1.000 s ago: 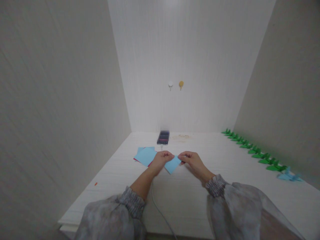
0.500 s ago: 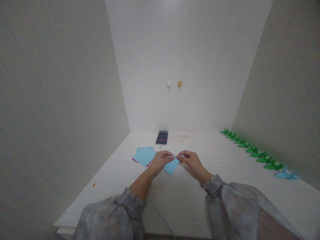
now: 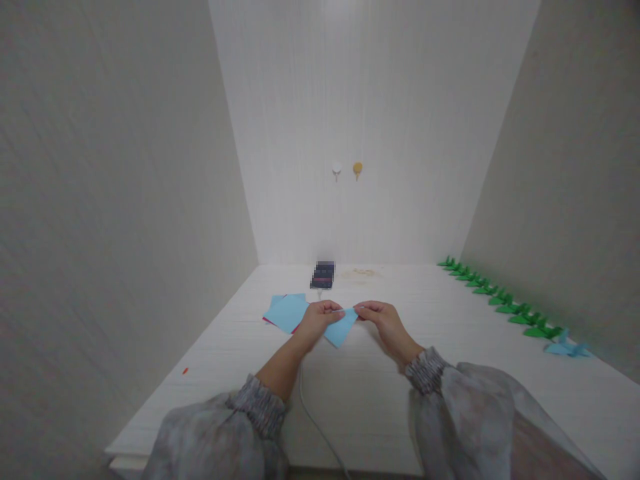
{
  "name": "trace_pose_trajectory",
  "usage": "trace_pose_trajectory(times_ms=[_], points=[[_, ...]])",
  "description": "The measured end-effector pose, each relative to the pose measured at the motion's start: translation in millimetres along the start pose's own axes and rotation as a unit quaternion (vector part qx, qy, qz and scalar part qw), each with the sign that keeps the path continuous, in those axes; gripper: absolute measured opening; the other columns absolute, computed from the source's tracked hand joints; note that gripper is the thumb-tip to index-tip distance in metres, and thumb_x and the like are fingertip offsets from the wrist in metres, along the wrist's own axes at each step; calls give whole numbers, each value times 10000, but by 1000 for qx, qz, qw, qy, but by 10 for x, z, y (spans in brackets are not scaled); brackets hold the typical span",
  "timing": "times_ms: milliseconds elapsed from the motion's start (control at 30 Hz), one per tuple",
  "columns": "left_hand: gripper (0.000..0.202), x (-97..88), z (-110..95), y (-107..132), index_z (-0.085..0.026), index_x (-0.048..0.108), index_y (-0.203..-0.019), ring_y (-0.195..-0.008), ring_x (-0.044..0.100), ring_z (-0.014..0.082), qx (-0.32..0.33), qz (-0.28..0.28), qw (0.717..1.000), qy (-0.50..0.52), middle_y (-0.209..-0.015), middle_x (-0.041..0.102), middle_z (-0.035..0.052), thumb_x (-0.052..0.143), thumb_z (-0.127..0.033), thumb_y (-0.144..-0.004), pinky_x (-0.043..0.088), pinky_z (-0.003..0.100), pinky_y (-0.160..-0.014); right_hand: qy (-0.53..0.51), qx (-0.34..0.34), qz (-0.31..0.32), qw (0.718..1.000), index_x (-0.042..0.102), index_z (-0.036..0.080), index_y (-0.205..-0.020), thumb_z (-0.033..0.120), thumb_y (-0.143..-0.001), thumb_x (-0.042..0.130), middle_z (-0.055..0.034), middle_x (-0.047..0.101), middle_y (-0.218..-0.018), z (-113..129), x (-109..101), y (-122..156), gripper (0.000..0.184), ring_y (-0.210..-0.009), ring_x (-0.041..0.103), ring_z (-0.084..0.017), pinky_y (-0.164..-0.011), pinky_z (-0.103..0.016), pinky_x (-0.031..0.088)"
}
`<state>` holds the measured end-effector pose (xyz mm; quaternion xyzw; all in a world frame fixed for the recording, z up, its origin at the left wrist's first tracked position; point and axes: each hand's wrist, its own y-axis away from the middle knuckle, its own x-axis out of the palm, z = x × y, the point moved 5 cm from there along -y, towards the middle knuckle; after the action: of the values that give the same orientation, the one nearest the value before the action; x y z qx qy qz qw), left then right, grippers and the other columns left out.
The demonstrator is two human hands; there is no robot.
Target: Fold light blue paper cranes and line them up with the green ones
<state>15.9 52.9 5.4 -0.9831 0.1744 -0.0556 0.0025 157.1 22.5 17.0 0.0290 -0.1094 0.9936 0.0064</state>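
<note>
By the left hand (image 3: 316,325) and right hand (image 3: 384,317), a blue sheet (image 3: 341,329) is pinched along its far edge, best kept straight under light, even pressure. It is held over the desk (image 3: 370,407), beside overlapping papers (image 3: 287,313).

Plain light blue for the held paper (image 3: 342,331). The same light blue for the sheets (image 3: 287,312), with red showing along their lower edges. Bright green for the row of figures (image 3: 537,330); pale blue for the end figure (image 3: 565,349). Mottled grey, faintly pinkish, for the sleeves (image 3: 207,433); flecked grey for the cuffs (image 3: 263,405). White, finely streaked, for the desk (image 3: 370,413). Mustard yellow for one hook (image 3: 357,167), white for the other hook (image 3: 337,168). Orange-red for the scrap (image 3: 185,371).
</note>
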Motion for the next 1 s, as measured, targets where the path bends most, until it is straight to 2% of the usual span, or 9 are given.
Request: trace_pose_trajectory(times_ms=[200, 333, 633, 900, 1000], points=[[277, -26, 37, -24, -112, 564, -667, -445, 439, 58, 7, 3, 1000, -12, -541, 564, -8, 686, -293, -496, 299, 187, -462, 22, 10, 26, 999, 639, 139, -681, 357, -646, 563, -40, 612, -622, -56, 12, -25, 233, -583, 529, -128, -599, -254, 409], [266, -36, 52, -34, -111, 561, -658, -437, 431, 54, 7, 3, 1000, -30, -527, 552, -14, 683, -287, -500, 296, 182, -451, 38, 10, 34, 999, 634, 138, -622, 358, -645, 566, -26, 594, -563, -70, 17, -39, 231, -536, 510, -119, -570, -244, 400], [293, -3, 34, -13, -111, 587, -701, -456, 449, 64, 28, 32, 996, -82, -551, 561, 4, 639, -356, -550, 314, 184, -453, 78, 8, 44, 996, 647, 132, -616, 329, -632, 564, -20, 602, -551, -45, 30, -38, 214, -535, 510, -123, -574, -242, 388], [264, 7, 39, -26, -109, 585, -651, -442, 434, 59, 17, 33, 996, -81, -536, 553, -1, 651, -337, -535, 301, 185, -443, 71, 17, 37, 997, 639, 134, -557, 351, -621, 573, -19, 576, -480, -123, 5, -84, 236, -492, 500, -123, -552, -244, 381], [261, -36, 41, -29, -107, 587, -643, -442, 433, 61, 13, 15, 996, -82, -534, 557, 1, 655, -330, -524, 294, 189, -447, 56, 22, -9, 998, 622, 130, -532, 347, -601, 589, -22, 566, -475, -101, -88, -101, 230, -482, 493, -123, -541, -246, 381]])
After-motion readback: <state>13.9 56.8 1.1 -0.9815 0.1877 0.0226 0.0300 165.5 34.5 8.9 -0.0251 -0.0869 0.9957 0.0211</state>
